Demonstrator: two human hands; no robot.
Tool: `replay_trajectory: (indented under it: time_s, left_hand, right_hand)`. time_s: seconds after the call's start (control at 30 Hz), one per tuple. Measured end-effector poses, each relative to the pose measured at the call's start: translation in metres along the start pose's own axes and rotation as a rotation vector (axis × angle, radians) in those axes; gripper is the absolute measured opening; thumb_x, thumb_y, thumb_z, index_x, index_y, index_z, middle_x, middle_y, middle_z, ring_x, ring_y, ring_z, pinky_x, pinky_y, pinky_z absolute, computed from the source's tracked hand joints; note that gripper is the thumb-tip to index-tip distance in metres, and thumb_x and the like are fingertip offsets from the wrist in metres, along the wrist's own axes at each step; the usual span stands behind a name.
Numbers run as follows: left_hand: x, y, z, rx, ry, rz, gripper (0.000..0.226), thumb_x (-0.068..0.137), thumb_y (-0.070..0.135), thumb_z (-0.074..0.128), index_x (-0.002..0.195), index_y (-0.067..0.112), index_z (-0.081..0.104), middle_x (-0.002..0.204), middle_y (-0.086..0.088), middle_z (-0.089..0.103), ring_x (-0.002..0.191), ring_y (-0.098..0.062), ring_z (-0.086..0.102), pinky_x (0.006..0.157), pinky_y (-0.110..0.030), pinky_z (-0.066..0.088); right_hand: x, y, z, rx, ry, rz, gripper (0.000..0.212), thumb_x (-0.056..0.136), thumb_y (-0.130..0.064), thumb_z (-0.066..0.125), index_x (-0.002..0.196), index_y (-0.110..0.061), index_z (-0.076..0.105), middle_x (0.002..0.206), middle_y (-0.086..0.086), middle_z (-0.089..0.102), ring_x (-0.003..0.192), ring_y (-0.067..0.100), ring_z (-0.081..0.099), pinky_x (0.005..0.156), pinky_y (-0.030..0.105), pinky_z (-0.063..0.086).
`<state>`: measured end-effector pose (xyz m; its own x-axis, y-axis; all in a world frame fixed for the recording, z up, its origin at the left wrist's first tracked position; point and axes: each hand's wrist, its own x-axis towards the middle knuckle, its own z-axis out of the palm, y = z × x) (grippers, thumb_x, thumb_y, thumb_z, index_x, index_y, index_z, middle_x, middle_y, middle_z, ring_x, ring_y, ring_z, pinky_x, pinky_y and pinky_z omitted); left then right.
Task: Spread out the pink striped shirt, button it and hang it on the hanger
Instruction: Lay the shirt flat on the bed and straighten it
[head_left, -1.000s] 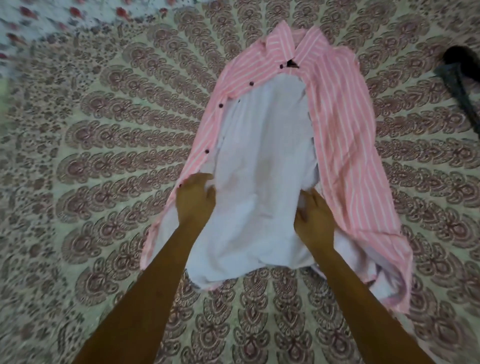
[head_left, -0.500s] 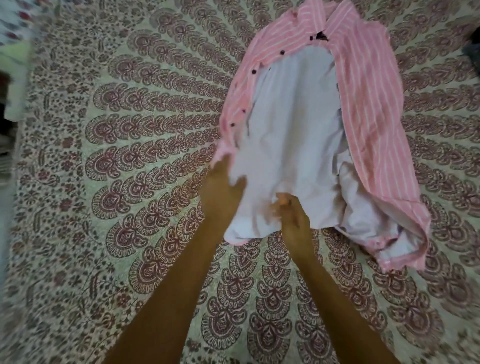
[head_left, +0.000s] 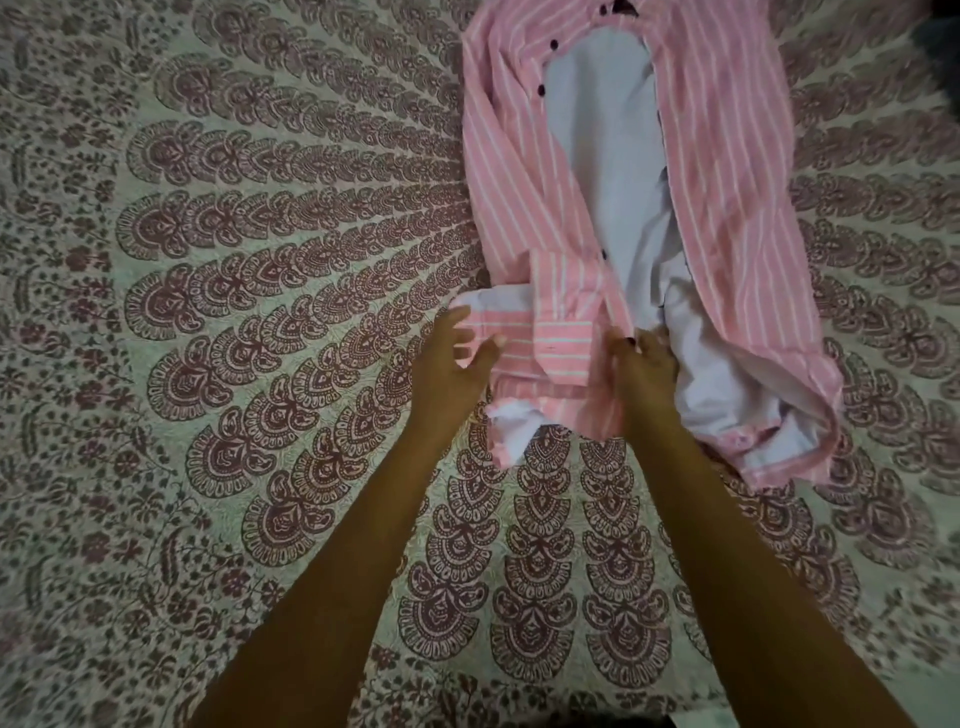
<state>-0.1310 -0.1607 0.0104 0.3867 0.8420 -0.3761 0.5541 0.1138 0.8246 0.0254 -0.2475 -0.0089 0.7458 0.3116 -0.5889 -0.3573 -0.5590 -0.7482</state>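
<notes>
The pink striped shirt (head_left: 727, 171) lies open on the patterned bedspread at the upper right, its pale inside showing down the middle and dark buttons along the left front edge. A sleeve with its cuff (head_left: 563, 338) lies folded across the lower left of the shirt. My left hand (head_left: 452, 364) rests by the cuff's end with fingers spread, touching the fabric. My right hand (head_left: 644, 364) pinches the left front panel's lower edge near a dark button. No hanger is in view.
The bedspread (head_left: 260, 312) with its maroon paisley pattern fills the whole view. A dark object (head_left: 943, 36) shows at the upper right corner, partly cut off.
The left front panel has been turned over the pale inside, narrowing the opening. A sleeve and cuff now lie across the hem. Both hands have shifted along the lower edge.
</notes>
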Motion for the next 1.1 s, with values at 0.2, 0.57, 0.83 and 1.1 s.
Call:
replay_trajectory:
  time_s: [0.2, 0.57, 0.83, 1.1]
  left_hand:
    - [0.027, 0.026, 0.034, -0.123, -0.120, -0.037, 0.079, 0.078, 0.041, 0.069, 0.142, 0.025, 0.024, 0.138, -0.007, 0.042, 0.119, -0.018, 0.047, 0.096, -0.034, 0.043]
    - [0.052, 0.024, -0.026, -0.583, 0.234, -0.416, 0.014, 0.093, 0.004, 0.041, 0.091, 0.008, 0.054, 0.087, -0.007, 0.061, 0.068, -0.021, 0.059, 0.055, -0.031, 0.053]
    - [0.032, 0.035, -0.028, -0.355, 0.112, -0.374, 0.022, 0.091, 0.004, 0.048, 0.081, 0.021, 0.058, 0.097, -0.004, 0.063, 0.077, -0.019, 0.061, 0.052, -0.023, 0.050]
    - [0.005, 0.028, -0.040, 0.231, -0.043, -0.029, 0.045, 0.077, 0.041, 0.065, 0.116, 0.019, 0.061, 0.110, 0.003, 0.054, 0.106, -0.019, 0.052, 0.089, -0.033, 0.047]
  right_hand:
    - [-0.007, 0.016, 0.012, 0.087, -0.193, -0.117, 0.011, 0.088, -0.007, 0.051, 0.091, -0.015, 0.058, 0.078, 0.002, 0.060, 0.072, 0.014, 0.056, 0.065, 0.026, 0.046]
    - [0.013, -0.001, 0.005, -0.397, 0.386, -0.220, 0.043, 0.078, -0.011, 0.044, 0.119, -0.004, 0.053, 0.119, 0.021, 0.054, 0.106, 0.035, 0.052, 0.087, 0.037, 0.040]
    - [-0.019, -0.036, 0.061, 0.084, -0.547, 0.019, 0.027, 0.087, -0.032, 0.048, 0.092, -0.010, 0.063, 0.079, 0.004, 0.066, 0.061, 0.010, 0.060, 0.056, 0.025, 0.048]
    - [-0.034, -0.037, 0.077, 0.258, -0.704, 0.029, 0.030, 0.096, -0.028, 0.045, 0.099, -0.003, 0.062, 0.084, 0.006, 0.070, 0.074, 0.014, 0.067, 0.062, 0.024, 0.053]
